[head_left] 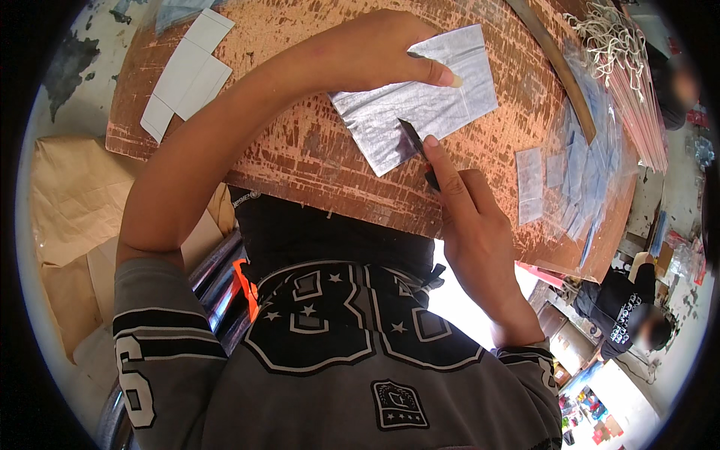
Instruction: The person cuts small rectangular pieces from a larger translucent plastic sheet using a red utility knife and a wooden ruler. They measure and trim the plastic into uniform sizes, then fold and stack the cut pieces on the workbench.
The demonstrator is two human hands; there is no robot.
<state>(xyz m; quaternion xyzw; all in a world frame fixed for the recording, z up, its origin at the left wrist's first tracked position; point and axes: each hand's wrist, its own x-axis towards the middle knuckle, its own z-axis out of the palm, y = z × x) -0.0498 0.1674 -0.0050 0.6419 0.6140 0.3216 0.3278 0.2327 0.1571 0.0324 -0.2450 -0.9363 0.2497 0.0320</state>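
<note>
A silvery, wrinkled plastic sheet stack (409,112) lies flat on the worn wooden table (300,161). My left hand (394,56) presses on its far part, the thumb stretched out over the sheet and the other fingers partly out of sight behind the hand. In my right hand (472,206) is a dark knife (412,136), forefinger laid along its back. The blade's tip rests over the sheet near its front edge. I cannot tell whether it cuts into the sheet.
A white cardboard cutout (187,75) lies at left. Curved wooden strip (562,67), clear plastic pieces (581,180) and a bundle of pink sticks with white strings (630,90) are at right. Brown paper (82,202) stands left of the table. Another person (626,319) is beyond, lower right.
</note>
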